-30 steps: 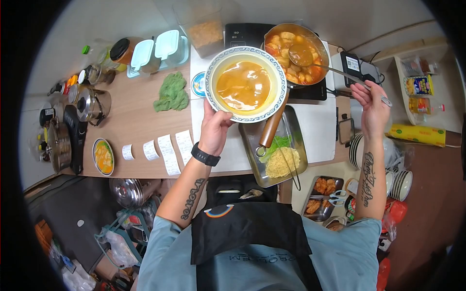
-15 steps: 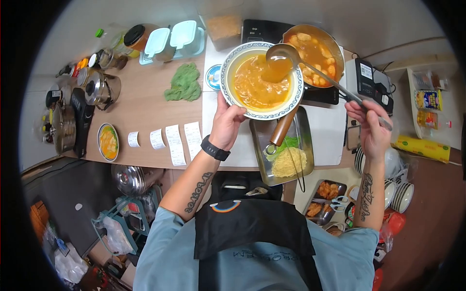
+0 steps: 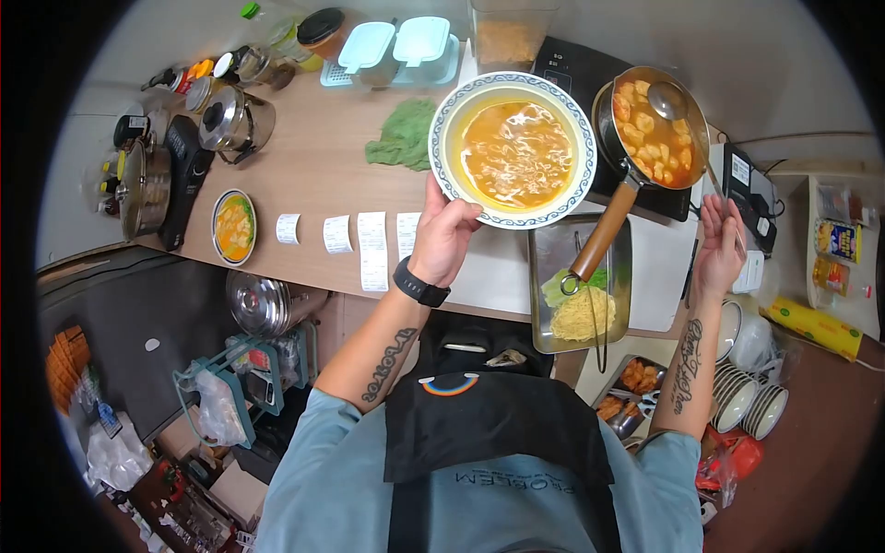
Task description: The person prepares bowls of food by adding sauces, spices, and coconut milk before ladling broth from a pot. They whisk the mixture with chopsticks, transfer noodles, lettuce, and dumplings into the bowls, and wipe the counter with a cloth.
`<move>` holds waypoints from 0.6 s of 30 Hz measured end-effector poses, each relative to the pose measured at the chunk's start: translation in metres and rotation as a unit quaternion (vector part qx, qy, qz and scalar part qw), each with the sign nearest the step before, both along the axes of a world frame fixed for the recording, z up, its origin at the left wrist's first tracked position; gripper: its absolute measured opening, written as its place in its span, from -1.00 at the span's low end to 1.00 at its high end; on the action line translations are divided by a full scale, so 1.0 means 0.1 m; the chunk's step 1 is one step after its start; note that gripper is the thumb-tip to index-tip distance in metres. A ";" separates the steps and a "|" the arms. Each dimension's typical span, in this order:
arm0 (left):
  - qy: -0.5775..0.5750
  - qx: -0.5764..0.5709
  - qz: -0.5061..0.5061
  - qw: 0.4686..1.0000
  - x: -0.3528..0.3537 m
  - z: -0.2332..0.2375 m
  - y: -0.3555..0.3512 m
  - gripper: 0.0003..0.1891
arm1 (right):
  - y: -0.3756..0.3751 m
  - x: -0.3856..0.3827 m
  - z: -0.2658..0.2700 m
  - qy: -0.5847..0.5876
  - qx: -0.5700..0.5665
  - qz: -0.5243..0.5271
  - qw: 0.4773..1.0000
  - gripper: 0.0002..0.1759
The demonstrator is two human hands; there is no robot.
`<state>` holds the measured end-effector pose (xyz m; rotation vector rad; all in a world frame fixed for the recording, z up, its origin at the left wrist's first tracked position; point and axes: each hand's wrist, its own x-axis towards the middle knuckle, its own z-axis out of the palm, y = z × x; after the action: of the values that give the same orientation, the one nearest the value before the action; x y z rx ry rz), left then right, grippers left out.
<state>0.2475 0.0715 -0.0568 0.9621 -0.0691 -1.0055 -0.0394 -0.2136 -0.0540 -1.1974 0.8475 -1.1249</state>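
My left hand (image 3: 442,240) grips the near rim of a patterned bowl (image 3: 438,138), thumb on the rim and fingers beneath. Orange-brown soup (image 3: 516,152) fills much of the bowl, which is held above the counter. On the right, my right hand (image 3: 717,244) has the handle of a metal ladle (image 3: 667,100) against its thumb and fingers. The ladle's head lies within the wooden-handled pan (image 3: 608,217), among chunks in orange sauce. Below the pan handle, a metal tray (image 3: 536,318) holds pale noodles (image 3: 583,315) and shredded greens.
Paper slips (image 3: 372,253) line the counter beside a filled bowl (image 3: 234,227). A green cloth (image 3: 402,135) and lidded containers (image 3: 422,41) are farther back. Stacked plates (image 3: 749,401) and fried pieces in a tray (image 3: 638,376) sit low on the right. The pan stands over a black cooker (image 3: 567,69).
The ladle has gone from over the bowl, where it held soup, to the pan on the right. My left hand still holds the bowl. The view has shifted.
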 end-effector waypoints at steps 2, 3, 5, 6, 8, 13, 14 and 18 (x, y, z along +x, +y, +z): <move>-0.004 -0.010 0.021 1.000 0.08 -0.03 0.12 -0.26 | 0.02 0.08 -0.08 0.006 0.037 -0.018 0.999 -0.54; 0.001 -0.010 0.013 1.000 0.13 -0.03 0.19 -0.26 | 0.04 0.12 -0.11 0.011 0.036 -0.026 0.999 -0.54; -0.042 -0.007 0.048 0.998 0.23 -0.07 0.31 -0.34 | 0.11 0.12 -0.16 -0.027 0.086 -0.022 0.996 -0.52; -0.046 -0.005 0.049 0.998 0.28 -0.07 0.39 -0.36 | 0.15 0.09 -0.19 -0.033 0.098 -0.015 0.995 -0.51; -0.047 -0.002 0.067 0.997 0.42 -0.11 0.55 -0.39 | 0.32 0.00 -0.21 -0.001 0.161 -0.042 0.986 -0.59; -0.045 0.005 0.086 0.995 0.79 -0.22 0.92 -0.32 | 1.29 -0.39 -0.26 0.455 -0.039 0.027 0.889 -0.66; -0.054 0.015 0.094 0.994 0.87 -0.26 0.99 -0.32 | 1.53 -0.44 -0.23 0.580 -0.139 0.069 0.800 -0.64; -0.057 0.019 0.114 0.992 1.11 -0.39 1.19 -0.36 | 2.18 -0.57 -0.33 0.726 -0.150 0.096 0.664 -0.65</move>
<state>0.3583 0.1904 -0.0961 1.0359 -0.0345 -0.7447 -0.0964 0.0044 -0.0871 -2.4231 1.6452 0.1643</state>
